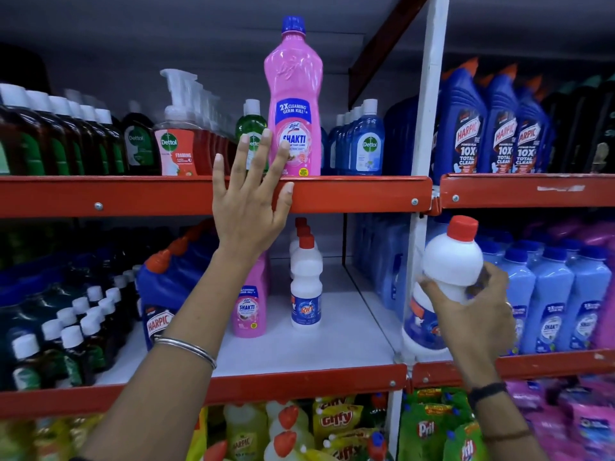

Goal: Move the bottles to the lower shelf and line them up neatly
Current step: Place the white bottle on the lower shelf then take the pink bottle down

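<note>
A tall pink Shakti bottle with a blue cap stands upright at the front edge of the upper shelf. My left hand is raised with fingers spread, fingertips just left of that bottle's lower label, holding nothing. My right hand grips a white bottle with a red cap in front of the white upright post. On the lower shelf a second pink Shakti bottle stands partly behind my left forearm, next to a row of white Rin bottles.
Dettol bottles and blue Dettol bottles flank the pink bottle above. Blue Harpic bottles fill the upper right bay; pale blue Shakti bottles fill the lower right bay. A Harpic pack and small dark bottles stand lower left.
</note>
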Motion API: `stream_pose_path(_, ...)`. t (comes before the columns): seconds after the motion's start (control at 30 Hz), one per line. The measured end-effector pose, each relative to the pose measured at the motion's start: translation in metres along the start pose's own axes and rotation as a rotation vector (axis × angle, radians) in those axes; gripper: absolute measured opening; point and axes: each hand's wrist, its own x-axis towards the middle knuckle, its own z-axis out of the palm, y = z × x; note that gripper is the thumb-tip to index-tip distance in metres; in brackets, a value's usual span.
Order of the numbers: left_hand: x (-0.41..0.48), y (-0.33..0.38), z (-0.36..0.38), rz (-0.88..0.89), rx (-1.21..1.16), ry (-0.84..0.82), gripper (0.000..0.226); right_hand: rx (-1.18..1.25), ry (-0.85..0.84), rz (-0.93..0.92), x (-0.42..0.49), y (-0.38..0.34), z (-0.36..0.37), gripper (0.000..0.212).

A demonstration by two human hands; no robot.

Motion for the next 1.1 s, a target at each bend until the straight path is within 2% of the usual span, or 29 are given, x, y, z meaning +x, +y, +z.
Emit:
stream_pose_path(0.2,0.0,-0.001,0.001,0.009,0.001,0.033,0.052,0.096,-0.253,0.005,-0.055,-0.023,0.047,0.076)
stream_pose_path(0.47,0.001,-0.002,0.001,0.025,0.009,0.034,0.052,0.088,-0.363,0.039,-0.091,-0.022,0.121,0.076)
stream_pose_path(0.87,0.002,-0.002,-0.001,0.03,0.011,0.008,0.052,-0.017,-0.398,0.01,-0.101,-0.018,0.147,0.073)
stream_pose_path(1.03,-0.001,-0.01,-0.011,0.0,-0.016,-0.048,0.054,-0.088,-0.412,-0.051,-0.102,-0.017,0.137,0.085)
stream_pose_path(1.1,-0.002,-0.025,-0.017,-0.057,-0.027,-0.068,0.057,-0.076,-0.342,-0.087,-0.098,-0.021,0.126,0.094)
